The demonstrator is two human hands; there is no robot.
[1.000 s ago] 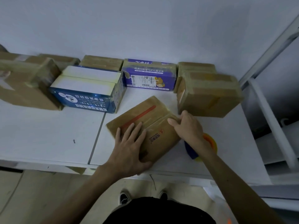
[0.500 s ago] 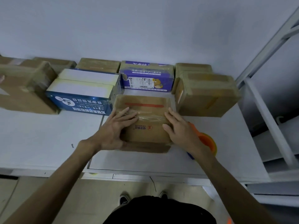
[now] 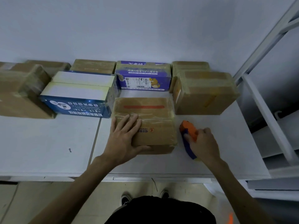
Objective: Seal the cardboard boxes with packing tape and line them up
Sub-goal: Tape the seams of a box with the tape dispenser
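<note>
Left hand (image 3: pixel 124 136) lies flat on the near-left part of the box (image 3: pixel 153 113), fingers straight and spread over the clear tape across its top, thumb down the near side. Right hand (image 3: pixel 204 143) is curled round the dispenser (image 3: pixel 187 131) — orange on top, blue beneath — which rests on the table (image 3: pixel 48 143) just right of the box; whether the two touch I cannot tell. The box sits square to the table edge, with a red stripe near its far edge. It stands between the blue box (image 3: pixel 76 102) on its left and a taped carton (image 3: pixel 205 94) on its right, close against both. Behind it, past a strip of bare table, stands the purple box (image 3: pixel 144 78). More brown cartons (image 3: pixel 93 66) line the wall, and a big carton (image 3: pixel 21 94) sits far left. White shelving (image 3: pixel 265 113) rises at the right. Shoes (image 3: pixel 126 199) — dark ones — show below the table edge.
</note>
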